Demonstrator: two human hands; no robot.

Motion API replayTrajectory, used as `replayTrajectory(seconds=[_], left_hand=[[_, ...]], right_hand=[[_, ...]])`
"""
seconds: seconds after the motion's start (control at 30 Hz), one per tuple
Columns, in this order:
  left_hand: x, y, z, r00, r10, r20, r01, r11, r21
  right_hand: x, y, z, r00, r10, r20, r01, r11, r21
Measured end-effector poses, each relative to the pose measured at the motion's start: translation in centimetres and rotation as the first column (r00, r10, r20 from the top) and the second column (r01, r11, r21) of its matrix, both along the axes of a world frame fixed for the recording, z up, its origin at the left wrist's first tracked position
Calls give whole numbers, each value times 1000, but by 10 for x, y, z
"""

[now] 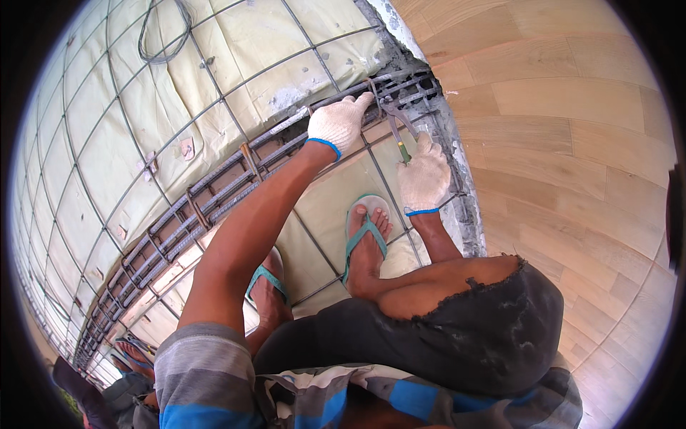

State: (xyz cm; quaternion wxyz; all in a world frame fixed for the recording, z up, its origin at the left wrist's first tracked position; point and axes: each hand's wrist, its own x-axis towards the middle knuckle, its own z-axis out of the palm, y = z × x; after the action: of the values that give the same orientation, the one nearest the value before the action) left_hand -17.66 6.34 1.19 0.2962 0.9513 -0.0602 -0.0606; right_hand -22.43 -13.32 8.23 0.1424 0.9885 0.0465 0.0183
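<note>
My right hand (pixel 424 175), in a white knit glove with a blue cuff, is closed around the handles of tying pincers (pixel 401 136) with green grips. The pincers' jaws sit at the end of a rebar cage (pixel 246 171), against a steel stirrup. My left hand (pixel 337 125), gloved the same way, is closed on the cage's upper bars just left of the jaws. Its fingertips are beside a rusty stirrup end (pixel 373 89); the palm side is hidden. Whether a tie wire lies in the jaws is too small to tell.
A grid of thin rebar over pale sheeting (pixel 279 43) spreads to the left, with a coil of wire (pixel 164 36) on it. Broken concrete edge (pixel 457 164) borders wood-look boards (pixel 557 129) on the right. My sandalled feet (pixel 366 243) stand among the bars. Another person's foot (pixel 136 354) shows lower left.
</note>
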Motion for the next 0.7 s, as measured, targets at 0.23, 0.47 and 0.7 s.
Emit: replayTrajectory(seconds=[0.23, 0.47, 0.7], left_hand=[[7, 0, 2, 1000, -5, 19, 5, 1000, -1], [1, 2, -7, 998, 4, 67, -5, 1000, 5], [2, 2, -1, 999, 4, 44, -4, 1000, -14]], right_hand=[[13, -12, 11, 990, 24, -142, -9, 994, 109], [60, -11, 79, 743, 87, -663, 226, 901, 371], [98, -38, 83, 287, 268, -919, 907, 232, 351]])
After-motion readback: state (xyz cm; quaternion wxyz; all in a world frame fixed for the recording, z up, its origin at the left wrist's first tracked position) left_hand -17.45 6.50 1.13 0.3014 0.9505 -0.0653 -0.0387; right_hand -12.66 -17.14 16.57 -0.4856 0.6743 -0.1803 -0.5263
